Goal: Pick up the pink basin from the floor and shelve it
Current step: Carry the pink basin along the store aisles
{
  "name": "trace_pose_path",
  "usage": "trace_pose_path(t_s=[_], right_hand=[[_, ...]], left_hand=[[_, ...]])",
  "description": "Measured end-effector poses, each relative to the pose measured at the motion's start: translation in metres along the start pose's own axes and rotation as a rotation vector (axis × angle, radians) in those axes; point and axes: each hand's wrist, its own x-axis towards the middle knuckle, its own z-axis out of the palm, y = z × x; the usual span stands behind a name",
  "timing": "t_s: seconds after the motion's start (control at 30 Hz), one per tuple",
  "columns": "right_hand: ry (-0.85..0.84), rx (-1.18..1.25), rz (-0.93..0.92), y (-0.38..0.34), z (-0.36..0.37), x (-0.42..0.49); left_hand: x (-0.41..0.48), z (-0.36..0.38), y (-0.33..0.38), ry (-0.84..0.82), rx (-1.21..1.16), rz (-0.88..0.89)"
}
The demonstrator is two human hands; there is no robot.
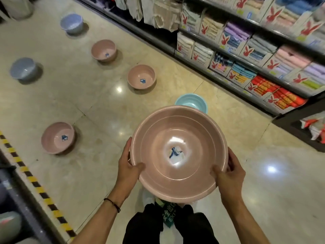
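I hold a large pink basin (179,136) level above the floor, well clear of it, with a white and blue label at its bottom. My left hand (127,166) grips its left rim, thumb inside. My right hand (228,175) grips the right rim the same way. A shelf unit (246,67) full of boxed towels runs along the right side.
Three more pink basins (59,137) (141,76) (103,50) sit on the tiled floor, with a teal basin (191,101) just beyond the held one and two blue basins (23,68) (71,23) farther left. A yellow-black striped edge (35,180) borders a shelf at left.
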Motion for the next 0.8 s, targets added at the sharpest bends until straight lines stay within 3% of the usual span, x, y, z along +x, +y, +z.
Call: trace_pose_path(t_s=[0.13, 0.43, 0.8], right_hand=[[0.040, 0.096, -0.043, -0.054, -0.022, -0.002], [-0.052, 0.093, -0.309, -0.133, -0.079, 0.013], [-0.084, 0.149, -0.267, -0.161, -0.103, 0.051]], left_hand=[[-0.046, 0.014, 0.043, 0.071, -0.068, 0.026], [-0.096, 0.063, 0.120, 0.132, -0.102, 0.144], [-0.087, 0.100, 0.163, 0.152, -0.121, 0.199]])
